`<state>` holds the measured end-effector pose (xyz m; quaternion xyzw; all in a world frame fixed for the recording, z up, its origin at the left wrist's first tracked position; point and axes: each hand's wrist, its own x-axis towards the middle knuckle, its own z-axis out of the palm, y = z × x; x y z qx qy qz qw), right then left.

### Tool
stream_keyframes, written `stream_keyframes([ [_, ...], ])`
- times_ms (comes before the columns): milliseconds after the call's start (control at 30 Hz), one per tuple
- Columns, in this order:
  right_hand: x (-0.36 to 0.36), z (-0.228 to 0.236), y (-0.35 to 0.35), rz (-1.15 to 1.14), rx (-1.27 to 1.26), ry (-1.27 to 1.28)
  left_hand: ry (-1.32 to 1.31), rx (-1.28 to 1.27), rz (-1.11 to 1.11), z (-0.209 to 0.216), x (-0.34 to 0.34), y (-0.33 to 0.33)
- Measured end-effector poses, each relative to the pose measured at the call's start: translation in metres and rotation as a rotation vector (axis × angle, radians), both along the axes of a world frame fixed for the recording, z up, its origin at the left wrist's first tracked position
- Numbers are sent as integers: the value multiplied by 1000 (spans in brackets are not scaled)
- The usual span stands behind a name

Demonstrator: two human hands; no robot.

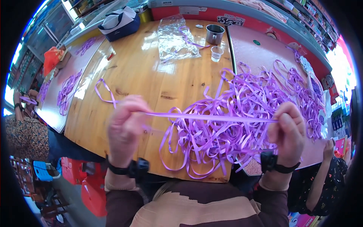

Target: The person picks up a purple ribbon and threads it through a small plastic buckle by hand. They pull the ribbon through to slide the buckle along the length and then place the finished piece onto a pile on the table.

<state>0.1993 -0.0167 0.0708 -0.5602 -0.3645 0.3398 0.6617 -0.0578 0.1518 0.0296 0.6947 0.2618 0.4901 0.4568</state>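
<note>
A purple ribbon (211,118) is stretched taut between my two hands, above the table. My left hand (126,123) is closed on one end, somewhat blurred. At the other end my right hand (288,126) pinches the ribbon between thumb and fingers. Below and beyond it spreads a big tangled heap of purple ribbons (242,98), covering the right part of the wooden table (140,56) and running onto the pink table beside it. One looped ribbon (106,92) lies apart, just past my left hand. Each wrist wears a black band with a small device.
At the back are a clear plastic bag (174,41), a metal mug (215,34), a clear plastic cup (216,54) and a blue-and-white bag (119,24). More purple ribbons (69,89) lie on the left table. Other people sit at the left (28,136) and right (321,185).
</note>
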Motion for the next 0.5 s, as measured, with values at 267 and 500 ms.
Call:
stream_keyframes([
  [267, 88, -35, -78, -93, 317, 311, -497, -30, 316, -33, -148, 40],
  [500, 87, -52, -89, 48, 468, 548, -906, -218, 220, -45, -159, 39],
])
